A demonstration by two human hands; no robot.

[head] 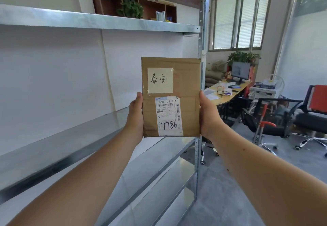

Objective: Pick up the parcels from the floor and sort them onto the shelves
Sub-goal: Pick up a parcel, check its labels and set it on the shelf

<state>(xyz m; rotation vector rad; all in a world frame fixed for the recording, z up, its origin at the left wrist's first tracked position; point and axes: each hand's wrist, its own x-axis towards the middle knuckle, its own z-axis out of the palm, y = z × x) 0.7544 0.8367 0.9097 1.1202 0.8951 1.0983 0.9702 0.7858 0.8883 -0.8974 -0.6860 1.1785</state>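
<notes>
**One parcel held up in front of the metal shelves**

There is one parcel (170, 96) in view, a flat brown cardboard packet, held upright in the air by two hands at about chest height. The left hand (135, 115) clasps its left edge and the right hand (206, 114) its right edge; on each, the thumb lies along the front edge and the fingers are hidden behind the cardboard. Two labels sit on the front of the parcel: one pale yellow note (160, 80) with handwritten characters near the top, and one white shipping label (169, 116) below it, printed with barcodes and marked "7786" by hand.

Behind the parcel stands a metal shelving unit (99, 22) of galvanised steel with a slotted upright post (202, 48) at its right end. One shelf runs above the parcel, and several lower shelves step down toward the floor; their visible surfaces are bare. The wall behind is white. High on it hangs a brown wooden wall cabinet (134, 4) with open compartments; one holds a green plant (131, 9).

To the right the room opens onto a grey floor (230, 181). A desk (228, 91) carries one monitor (240, 71) and scattered papers, with a second plant (244, 57) behind it. A printer (263, 92) sits beside the desk, and black office chairs (276, 119) stand near the tall windows (237, 18).
</notes>
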